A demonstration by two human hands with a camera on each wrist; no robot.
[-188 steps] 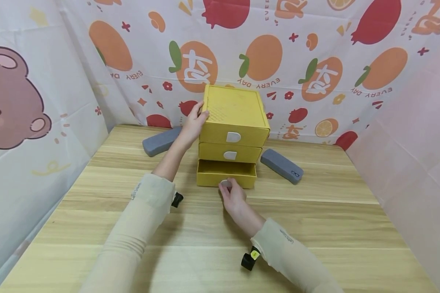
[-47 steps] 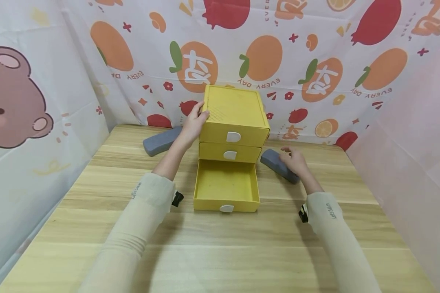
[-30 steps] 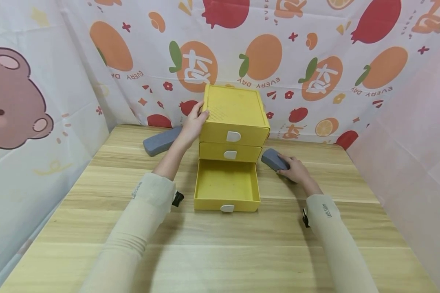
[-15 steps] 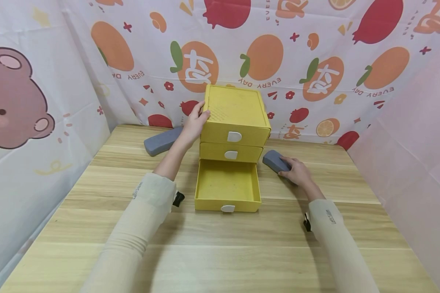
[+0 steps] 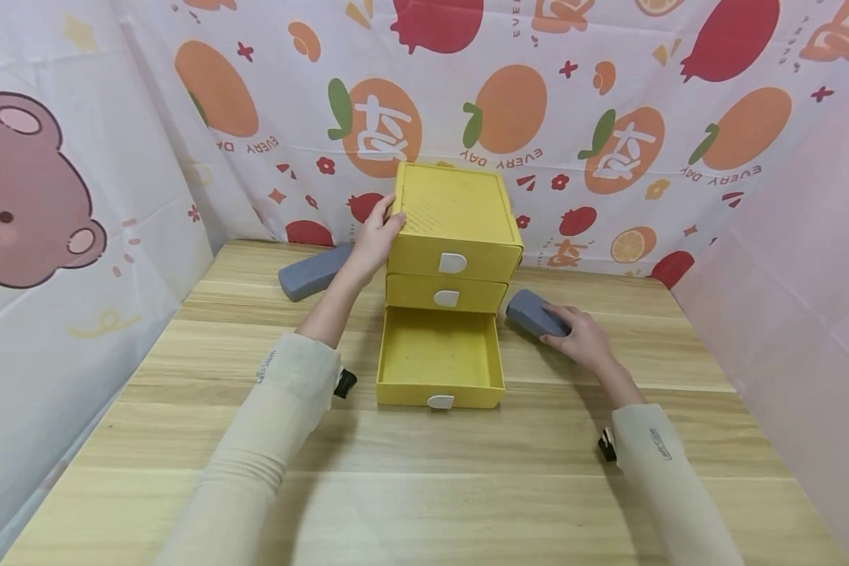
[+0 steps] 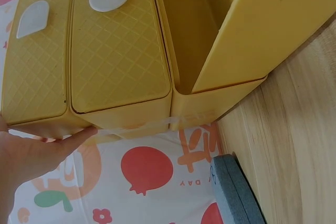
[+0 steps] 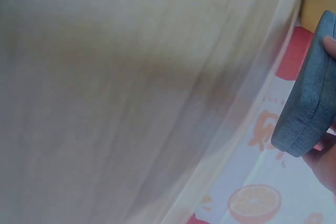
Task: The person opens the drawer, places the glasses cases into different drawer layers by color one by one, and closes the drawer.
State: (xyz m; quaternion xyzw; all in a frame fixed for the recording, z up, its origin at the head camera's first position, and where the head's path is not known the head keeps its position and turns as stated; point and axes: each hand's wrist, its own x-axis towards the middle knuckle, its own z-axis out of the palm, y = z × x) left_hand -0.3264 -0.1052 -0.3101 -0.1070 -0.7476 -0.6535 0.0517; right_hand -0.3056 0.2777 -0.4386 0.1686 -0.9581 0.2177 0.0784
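A yellow drawer cabinet [image 5: 456,208] stands at the back middle of the table, its bottom drawer [image 5: 440,350] pulled out with a bare floor. My left hand [image 5: 376,240] rests on the cabinet's top left edge; in the left wrist view, the thumb of that hand [image 6: 37,156] lies along the side wall. To the right of the cabinet, my right hand [image 5: 582,338] grips a grey glasses case [image 5: 535,314] between thumb and fingers. The right wrist view shows this case [image 7: 310,98] tilted, apparently just off the table. Part of it is hidden by the hand.
A second grey glasses case [image 5: 314,273] lies left of the cabinet, partly behind my left forearm. White handles [image 5: 453,262] mark the closed upper drawers. Printed cloth [image 5: 509,110] hangs behind and at both sides of the wooden table [image 5: 424,487].
The bottom drawer has been drawn farther out and its handle released. My right hand has moved to the right-hand glasses case, taken hold of it and slightly shifted it. The left hand stays put.
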